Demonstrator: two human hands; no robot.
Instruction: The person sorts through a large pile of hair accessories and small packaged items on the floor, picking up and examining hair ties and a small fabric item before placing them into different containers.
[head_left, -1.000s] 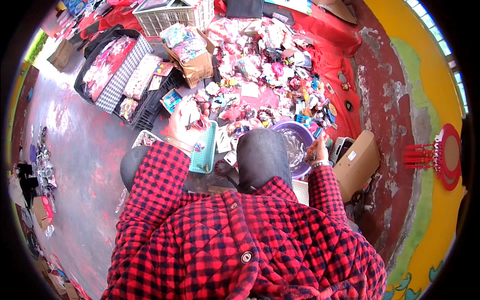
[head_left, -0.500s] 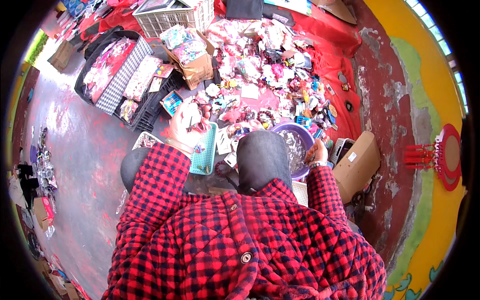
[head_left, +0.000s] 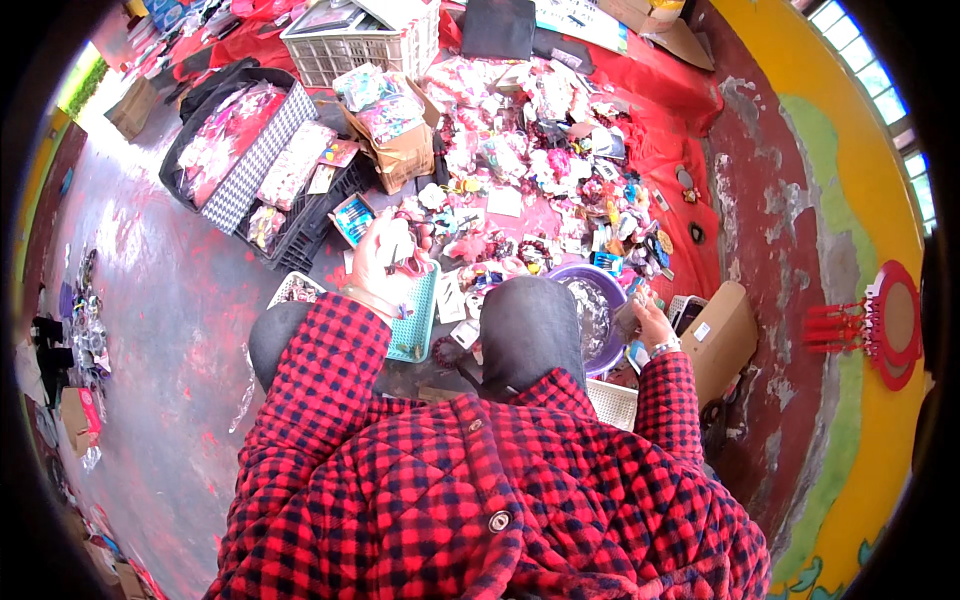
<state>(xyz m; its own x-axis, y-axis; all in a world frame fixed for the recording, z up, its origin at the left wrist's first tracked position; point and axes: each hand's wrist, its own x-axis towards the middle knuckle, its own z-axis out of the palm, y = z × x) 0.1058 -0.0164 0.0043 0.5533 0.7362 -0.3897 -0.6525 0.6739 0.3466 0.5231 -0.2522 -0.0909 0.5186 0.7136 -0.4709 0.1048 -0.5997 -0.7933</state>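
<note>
My left hand (head_left: 372, 255) is closed on a small white card with dark reddish loops (head_left: 412, 255), held up over the far end of a teal plastic basket (head_left: 412, 338). On the right, my right hand (head_left: 654, 325) is closed, fingertips pinching what looks like a small clear packet (head_left: 626, 318); a bit of blue shows by the fingers. This hand is beside a purple basin (head_left: 580, 270) that contains clear, shiny packets. My knee (head_left: 530, 325) stands between the basket and the basin.
A large heap of hair accessories (head_left: 540, 150) covers a red cloth (head_left: 670, 120) ahead. A cardboard box of packets (head_left: 405, 150), a black crate (head_left: 310, 215) and a cream crate (head_left: 365, 55) stand ahead-left. Near my right arm are a cardboard piece (head_left: 722, 340) and a white basket (head_left: 612, 403).
My right hand has moved right and toward me, away from the basin's edge, and a clear packet now shows at its fingertips. The left hand stays over the teal basket, still holding the card.
</note>
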